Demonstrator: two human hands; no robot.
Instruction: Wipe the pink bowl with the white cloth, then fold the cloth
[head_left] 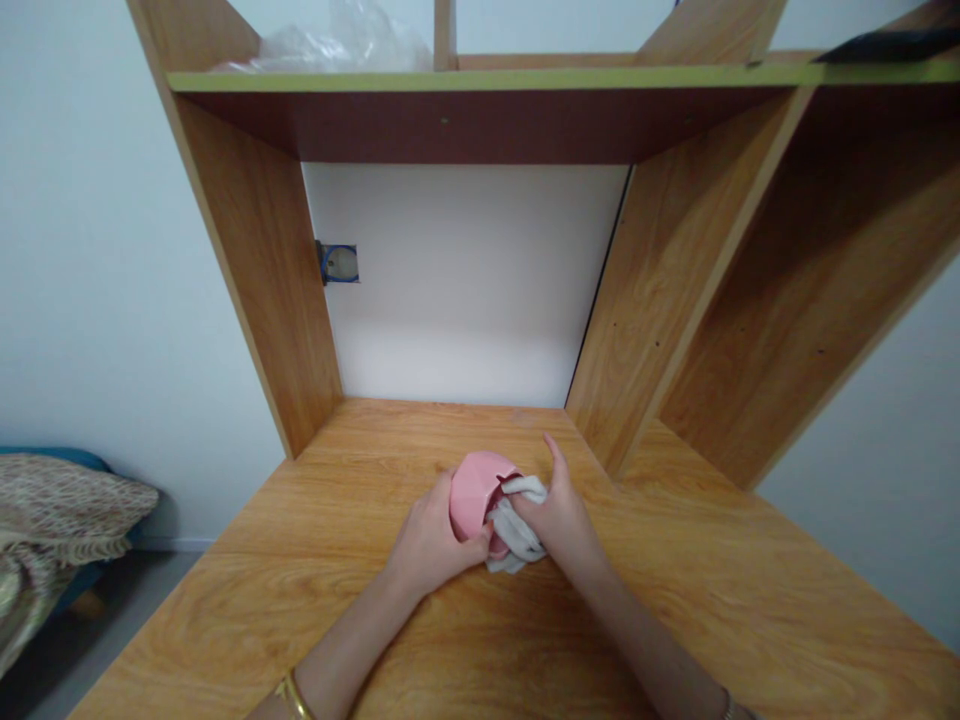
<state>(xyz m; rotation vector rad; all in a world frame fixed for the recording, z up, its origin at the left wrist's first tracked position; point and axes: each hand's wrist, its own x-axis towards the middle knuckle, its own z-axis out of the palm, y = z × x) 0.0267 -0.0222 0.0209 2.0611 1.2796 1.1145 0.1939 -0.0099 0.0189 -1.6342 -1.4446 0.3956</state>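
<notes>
A pink, rounded, faceted container (pixel 474 490), hollow and tilted with its opening to the right, is gripped by my left hand (pixel 433 535). The left thumb lies over its near rim. My right hand (pixel 561 520) holds a crumpled white cloth (pixel 517 532) against the container's opening. Part of the cloth is inside it and part hangs out below. The right fingers are partly hidden in the cloth, while one digit points up and away. Both hands are just over the wooden desk (pixel 420 650).
A shelf (pixel 480 78) with a green edge spans above the desk, bearing clear plastic (pixel 345 40) at left and a dark object (pixel 892 45) at right. Wooden side panels (pixel 259 270) stand on either side. A wall socket box (pixel 341 263) is at the back. A fringed blanket (pixel 67 505) lies at left.
</notes>
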